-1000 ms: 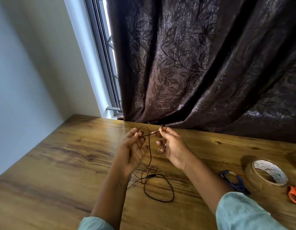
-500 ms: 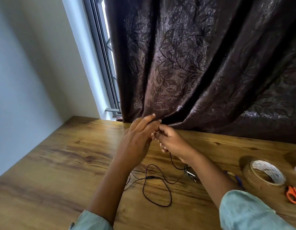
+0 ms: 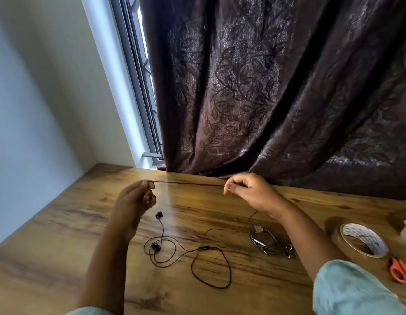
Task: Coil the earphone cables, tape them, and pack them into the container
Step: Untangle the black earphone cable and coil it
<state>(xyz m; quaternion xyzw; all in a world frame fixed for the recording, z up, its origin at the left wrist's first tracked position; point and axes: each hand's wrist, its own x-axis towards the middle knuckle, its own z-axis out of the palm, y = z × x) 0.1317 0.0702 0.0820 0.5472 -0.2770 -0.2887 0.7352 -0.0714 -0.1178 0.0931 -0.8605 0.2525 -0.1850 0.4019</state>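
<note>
A wooden table is shown, backed along its far edge by a dark patterned curtain. A black earphone cable is carried partly on the table near its middle and partly in the air: one stretch is drawn taut and level above the far edge between the left hand and the right hand. The fingertips of each hand are pinched together on that stretch. The remaining cable is left in loose loops on the table, with two earbuds and an inline remote lying among them.

Risk, as judged: the slack loops cross one another, so a knot could be pulled tight if the taut section is drawn further; an earbud could be dragged over the wood or snagged in a loop; the pinch could be lost on so thin a cord, and the coil would then have to be restarted.

A second, already bundled earphone set lies beside the right forearm; whether it is taped cannot be told. A clear tape roll stands near the right edge, and orange scissors are cut off there. A pale object at the right edge is cut off and unidentifiable. No container is visible, and the cable's plug end cannot be made out.
</note>
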